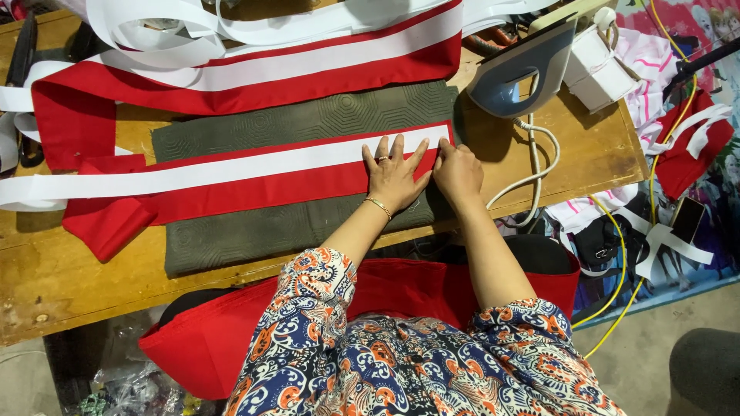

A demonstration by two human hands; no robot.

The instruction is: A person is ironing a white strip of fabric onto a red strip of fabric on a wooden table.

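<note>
A long red fabric strip [254, 189] with a white band [231, 171] laid along it lies across a dark green padded mat [308, 123] on a wooden table. My left hand [393, 173] rests flat on the strip near its right end, fingers spread, wearing a ring and a bracelet. My right hand [457, 171] sits just to the right with fingers curled at the strip's end edge, pinching or pressing it. Both hands touch the fabric.
An iron [520, 69] stands tipped at the back right with its white cord [536, 166] running down the table. More red and white strips [254, 65] pile at the back. A white box [597, 69], a table edge [77, 308], and clutter on the floor at right.
</note>
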